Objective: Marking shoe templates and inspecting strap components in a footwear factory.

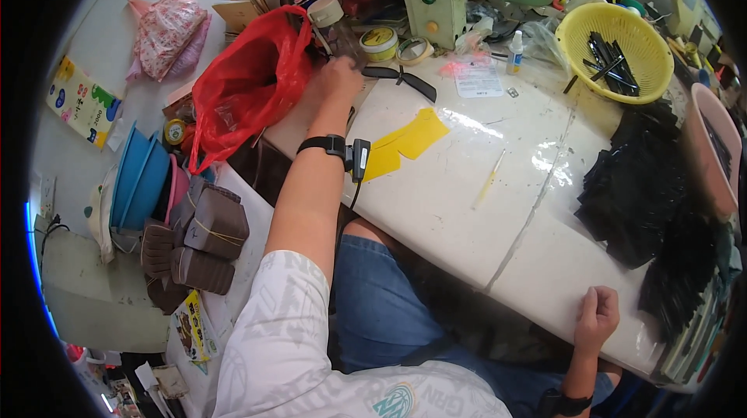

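My left hand point(340, 78) reaches across to the far side of the white table, its fingers curled at the foot of a clear bottle point(342, 35) with a white lid. What those fingers hold, if anything, is hidden. A black flat piece with two pointed lobes point(416, 84) lies just right of that hand. Nearer to me are yellow cut pieces point(416, 136), partly behind my wrist device. My right hand point(597, 317) rests at the table's near right edge, loosely closed with nothing visible in it. Stacked black sheets point(630, 192) lie beyond it.
A red plastic bag point(253, 87) stands open at left, above bundled brown pieces point(218, 219) and blue basins point(140, 177). A yellow basket point(572, 36) holds black strips at far right. A slim yellowish stick point(489, 180), a small white bottle point(515, 52) and a tape roll point(415, 50) lie about.
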Demonstrator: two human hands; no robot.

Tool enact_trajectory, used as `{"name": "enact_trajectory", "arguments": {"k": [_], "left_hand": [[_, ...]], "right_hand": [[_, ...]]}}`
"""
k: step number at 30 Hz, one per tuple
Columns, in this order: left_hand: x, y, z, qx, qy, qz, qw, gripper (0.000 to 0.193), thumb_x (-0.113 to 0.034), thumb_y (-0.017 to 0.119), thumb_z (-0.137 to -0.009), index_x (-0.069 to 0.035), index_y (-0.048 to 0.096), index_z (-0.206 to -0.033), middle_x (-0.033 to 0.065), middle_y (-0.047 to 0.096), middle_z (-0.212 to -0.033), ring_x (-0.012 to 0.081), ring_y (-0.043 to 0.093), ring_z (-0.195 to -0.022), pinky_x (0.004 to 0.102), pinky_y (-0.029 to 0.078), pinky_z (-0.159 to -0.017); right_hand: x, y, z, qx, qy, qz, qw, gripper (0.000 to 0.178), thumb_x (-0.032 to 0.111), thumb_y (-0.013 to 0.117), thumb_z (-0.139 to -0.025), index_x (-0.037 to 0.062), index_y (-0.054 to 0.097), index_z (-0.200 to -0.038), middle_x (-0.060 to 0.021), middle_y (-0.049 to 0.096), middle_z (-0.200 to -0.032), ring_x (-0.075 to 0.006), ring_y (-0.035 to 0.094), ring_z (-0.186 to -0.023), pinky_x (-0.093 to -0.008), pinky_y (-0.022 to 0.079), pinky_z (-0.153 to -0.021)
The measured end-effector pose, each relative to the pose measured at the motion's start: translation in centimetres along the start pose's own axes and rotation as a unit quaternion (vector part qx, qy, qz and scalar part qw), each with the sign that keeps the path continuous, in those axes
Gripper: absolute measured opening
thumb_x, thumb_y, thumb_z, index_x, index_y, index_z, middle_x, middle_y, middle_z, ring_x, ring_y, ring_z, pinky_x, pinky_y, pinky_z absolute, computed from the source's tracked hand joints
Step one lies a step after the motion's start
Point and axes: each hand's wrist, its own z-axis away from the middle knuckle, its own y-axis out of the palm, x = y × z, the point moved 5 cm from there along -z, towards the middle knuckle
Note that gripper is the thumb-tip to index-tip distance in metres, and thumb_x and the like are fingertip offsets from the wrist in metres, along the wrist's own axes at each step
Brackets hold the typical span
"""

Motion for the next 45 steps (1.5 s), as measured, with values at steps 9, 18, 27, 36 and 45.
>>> {"name": "enact_trajectory", "arguments": {"k": [9, 18, 27, 36, 45], "left_hand": [[-5.0, -0.1, 2.8, 0.066, 0.158, -0.107, 0.979, 0.022, -0.014, 0.067, -0.081, -0.01, 0.071, -0.102, 0.0104, 0.068, -0.111, 0.0297, 0.053, -0.119, 0.0564, 0.035, -0.102], [-20.6, -12.2, 24.0, -0.14, 0.496, 0.235, 0.824, 0.027, -0.001, 0.076, -0.067, -0.014, 0.074, -0.09, -0.0005, 0.056, -0.08, 0.021, 0.056, -0.072, 0.0365, 0.04, -0.069], [-23.6, -9.1, 35.7, -0.041, 0.46, 0.334, 0.822, 0.046, 0.004, 0.076, -0.056, -0.011, 0.075, -0.1, -0.0001, 0.054, -0.072, 0.019, 0.052, -0.064, 0.0329, 0.036, -0.064], [-23.1, -4.8, 35.9, 0.471, -0.029, 0.662, 0.583, 0.023, 0.002, 0.063, -0.092, 0.008, 0.065, -0.114, 0.0092, 0.071, -0.089, 0.0083, 0.062, -0.067, 0.0217, 0.049, -0.058], [-23.7, -3.7, 35.7, 0.46, -0.037, 0.655, 0.599, 0.018, -0.001, 0.065, -0.089, 0.004, 0.07, -0.105, 0.0058, 0.071, -0.089, 0.0073, 0.059, -0.071, 0.0209, 0.048, -0.065]], "right_hand": [[0.1, 0.8, -0.4, 0.026, -0.021, -0.051, 0.998, 0.006, 0.003, 0.059, -0.096, 0.0009, 0.057, -0.091, 0.0006, 0.056, -0.072, -0.0033, 0.047, -0.059, -0.0186, 0.036, -0.054], [0.6, 0.0, 0.1, 0.034, -0.038, -0.046, 0.998, 0.008, 0.005, 0.059, -0.096, -0.0017, 0.061, -0.092, -0.001, 0.06, -0.075, -0.0039, 0.049, -0.063, -0.0194, 0.04, -0.057], [3.2, 5.3, 1.0, 0.357, 0.141, -0.149, 0.911, 0.013, 0.01, 0.062, -0.095, -0.0017, 0.066, -0.097, -0.0034, 0.066, -0.075, -0.0041, 0.052, -0.056, -0.0198, 0.042, -0.051], [2.6, 4.7, 1.7, 0.286, 0.112, -0.168, 0.937, 0.013, 0.01, 0.06, -0.097, -0.0021, 0.065, -0.095, -0.0028, 0.064, -0.072, -0.0062, 0.054, -0.057, -0.0214, 0.044, -0.052], [3.6, 5.5, 0.9, 0.3, 0.12, -0.181, 0.929, 0.015, 0.008, 0.063, -0.094, -0.0042, 0.064, -0.102, -0.0022, 0.064, -0.08, -0.0081, 0.058, -0.065, -0.0231, 0.046, -0.058]]}}
